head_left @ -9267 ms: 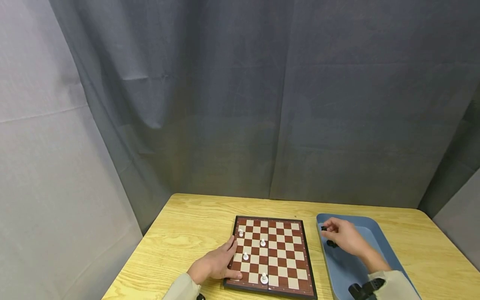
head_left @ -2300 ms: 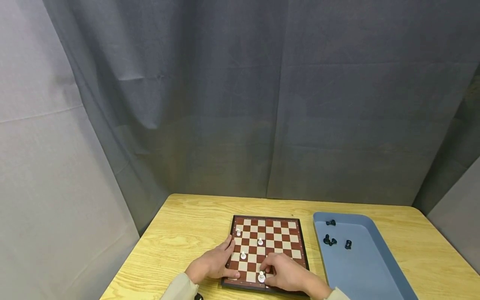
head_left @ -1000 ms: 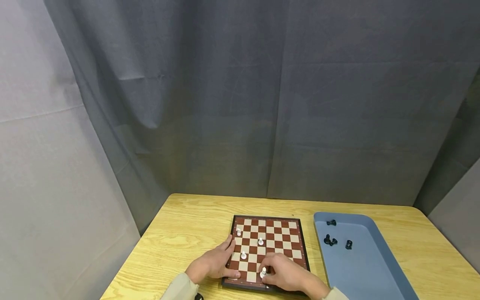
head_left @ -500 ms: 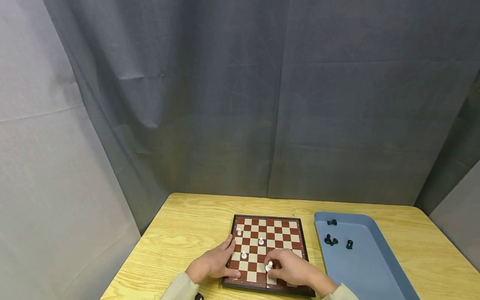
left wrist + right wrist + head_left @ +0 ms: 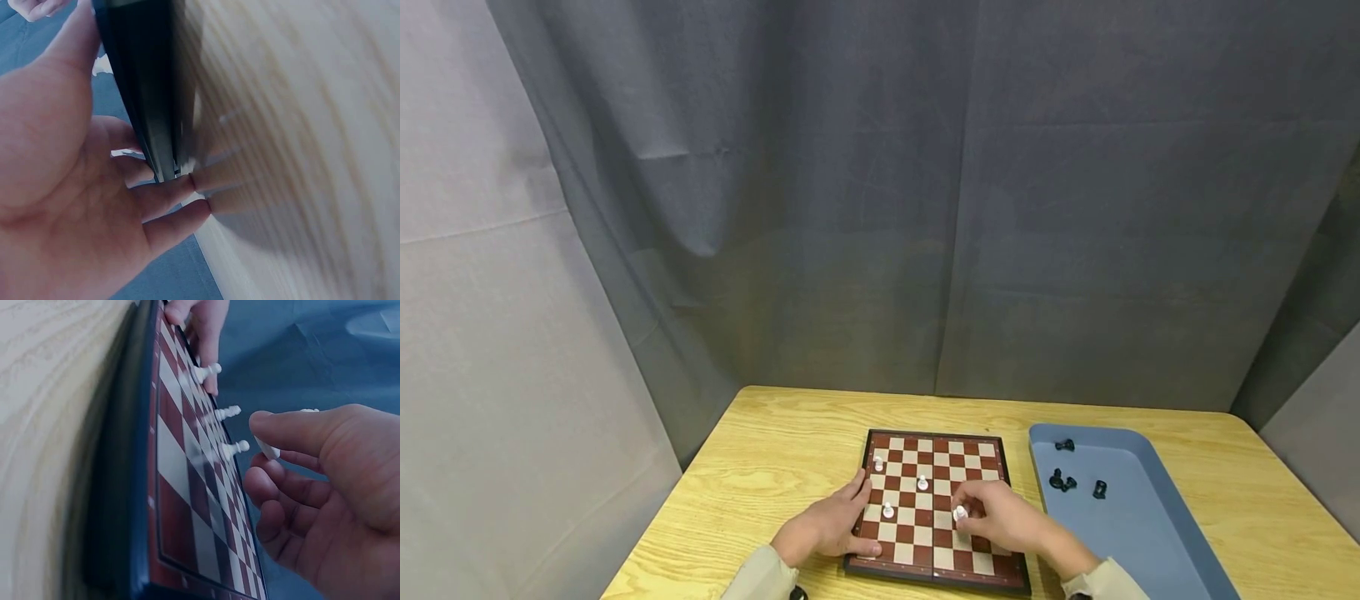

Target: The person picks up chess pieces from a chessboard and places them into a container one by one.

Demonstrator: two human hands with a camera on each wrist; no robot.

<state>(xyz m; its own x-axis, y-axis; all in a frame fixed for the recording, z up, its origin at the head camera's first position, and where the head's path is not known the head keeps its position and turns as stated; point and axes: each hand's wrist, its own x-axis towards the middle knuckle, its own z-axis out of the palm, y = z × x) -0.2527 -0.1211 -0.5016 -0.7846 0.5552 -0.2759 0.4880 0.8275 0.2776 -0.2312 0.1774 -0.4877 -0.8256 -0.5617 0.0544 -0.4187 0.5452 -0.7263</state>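
In the head view, a red-and-white chessboard (image 5: 944,560) in a dark frame lies on the table. My right hand (image 5: 1003,518) pinches a white chess piece (image 5: 960,513) over the board's right half. The right wrist view shows this piece (image 5: 269,448) between thumb and fingers, apart from the board; its top is mostly hidden. Along the board's left edge rests my left hand (image 5: 829,523), fingers extended and thumb at the near left corner. Three white pieces stand on the left half: one pawn (image 5: 922,482), another pawn (image 5: 888,510) and a piece (image 5: 878,463) near the far left.
Right of the board is a blue tray (image 5: 1150,533). Several black chess pieces (image 5: 1100,489) lie in its far part. The wooden table (image 5: 760,450) extends left of the board, with a grey curtain (image 5: 850,250) behind it.
My right hand was in the tray at first, then took the white piece from the board's near edge. It has since carried it right and away from me. My left hand stays put.
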